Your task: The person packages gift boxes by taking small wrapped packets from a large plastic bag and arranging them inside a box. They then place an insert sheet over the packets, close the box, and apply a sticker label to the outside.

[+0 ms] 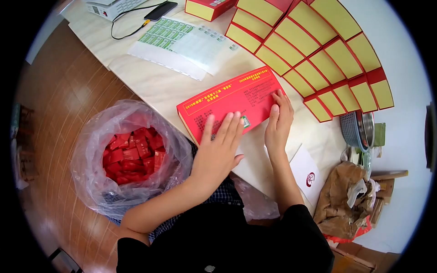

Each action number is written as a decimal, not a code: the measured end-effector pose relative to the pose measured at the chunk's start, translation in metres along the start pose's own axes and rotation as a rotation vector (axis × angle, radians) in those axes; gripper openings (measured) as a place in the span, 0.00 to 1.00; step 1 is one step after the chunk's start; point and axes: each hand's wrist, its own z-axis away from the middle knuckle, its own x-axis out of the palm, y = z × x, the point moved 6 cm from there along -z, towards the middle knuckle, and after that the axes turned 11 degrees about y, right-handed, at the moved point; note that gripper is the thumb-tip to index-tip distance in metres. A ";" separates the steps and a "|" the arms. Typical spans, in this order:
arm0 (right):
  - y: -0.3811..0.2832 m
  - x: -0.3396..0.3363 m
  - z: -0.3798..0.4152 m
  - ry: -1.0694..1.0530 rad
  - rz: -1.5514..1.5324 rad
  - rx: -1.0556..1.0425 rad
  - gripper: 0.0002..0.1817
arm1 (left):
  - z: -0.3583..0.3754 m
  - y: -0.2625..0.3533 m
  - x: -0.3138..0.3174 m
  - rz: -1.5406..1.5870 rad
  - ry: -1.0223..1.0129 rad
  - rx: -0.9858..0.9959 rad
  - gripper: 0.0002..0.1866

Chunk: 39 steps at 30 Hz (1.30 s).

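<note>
A long red gift box (232, 98) with yellow and dark print lies slanted across the table before me. My left hand (220, 145) rests flat on its near part, fingers stretched out and slightly apart. Just beyond those fingertips a small green-and-white sticker (246, 121) shows on the box. My right hand (279, 120) is at the box's right end, fingers extended against its surface and the thumb apart. Farther back lie sheets of green stickers (166, 32) on white backing, partly peeled bare.
Stacked red-and-yellow boxes (314, 50) stand at the back right. To the left, a clear plastic bag (88, 154) holds many red packets (132, 157). A phone (161, 10) with a cable, a white card (306, 175), a blue basket (350, 129) and crumpled brown paper (339, 195) are around.
</note>
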 end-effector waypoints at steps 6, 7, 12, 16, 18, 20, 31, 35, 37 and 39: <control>0.005 0.010 0.006 0.032 -0.035 -0.033 0.21 | -0.035 0.029 0.028 -0.092 0.066 0.105 0.42; 0.006 0.008 0.006 0.030 -0.107 0.014 0.21 | -0.036 0.029 0.027 -0.093 0.076 0.098 0.42; 0.013 0.001 0.005 0.142 -0.521 0.291 0.24 | -0.026 0.008 -0.018 0.851 -0.309 0.063 0.37; 0.024 -0.004 0.020 0.196 -0.340 0.422 0.28 | -0.013 -0.068 -0.049 1.341 -0.039 -0.238 0.23; 0.013 -0.003 0.036 0.128 -0.338 0.428 0.29 | -0.009 -0.115 -0.049 1.231 0.255 -0.433 0.20; -0.004 0.002 0.055 -0.065 -0.306 0.495 0.31 | -0.004 -0.138 -0.023 1.128 0.458 -0.445 0.20; -0.053 -0.038 0.122 -0.282 -0.912 0.863 0.30 | 0.041 -0.081 -0.024 1.068 0.123 -0.591 0.24; -0.086 -0.063 0.087 -0.363 -1.087 0.973 0.37 | 0.042 -0.080 -0.061 1.183 0.057 -0.565 0.19; -0.084 -0.056 0.078 -0.354 -1.153 1.004 0.37 | 0.035 -0.095 -0.040 1.628 0.222 -0.603 0.20; -0.088 -0.041 0.059 -0.370 -1.176 0.801 0.38 | 0.024 -0.134 -0.011 1.371 0.332 -0.642 0.20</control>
